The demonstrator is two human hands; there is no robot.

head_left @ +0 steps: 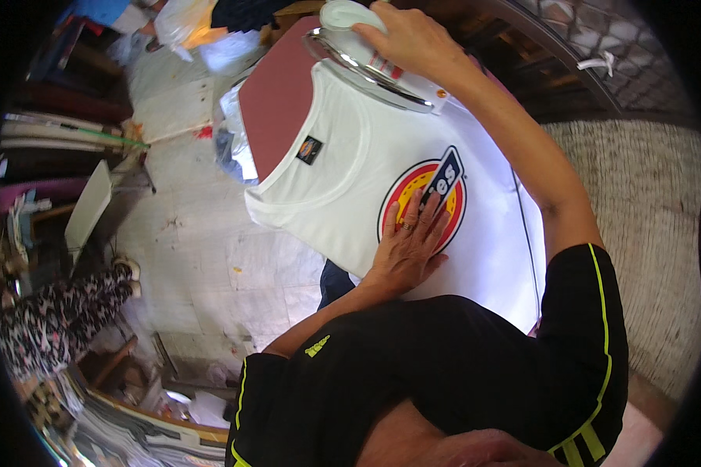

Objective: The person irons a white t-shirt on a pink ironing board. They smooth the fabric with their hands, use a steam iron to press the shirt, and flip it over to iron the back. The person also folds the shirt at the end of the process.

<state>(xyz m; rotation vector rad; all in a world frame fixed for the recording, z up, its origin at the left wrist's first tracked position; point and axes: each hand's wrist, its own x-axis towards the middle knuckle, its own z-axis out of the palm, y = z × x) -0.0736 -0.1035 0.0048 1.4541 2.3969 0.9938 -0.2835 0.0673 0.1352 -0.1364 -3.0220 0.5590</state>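
A white T-shirt (331, 202) lies on a maroon board (276, 109), its neckline to the left and its lower part hidden behind the wearer's dark-clad torso. The left hand (405, 253) rests flat, fingers slightly spread, covering part of a round red-and-yellow emblem (441, 187). At the upper edge, the right hand (413, 39) grips an iron (378, 82) standing on the shirt; most of its fingers are out of sight, and the iron's underside cannot be seen.
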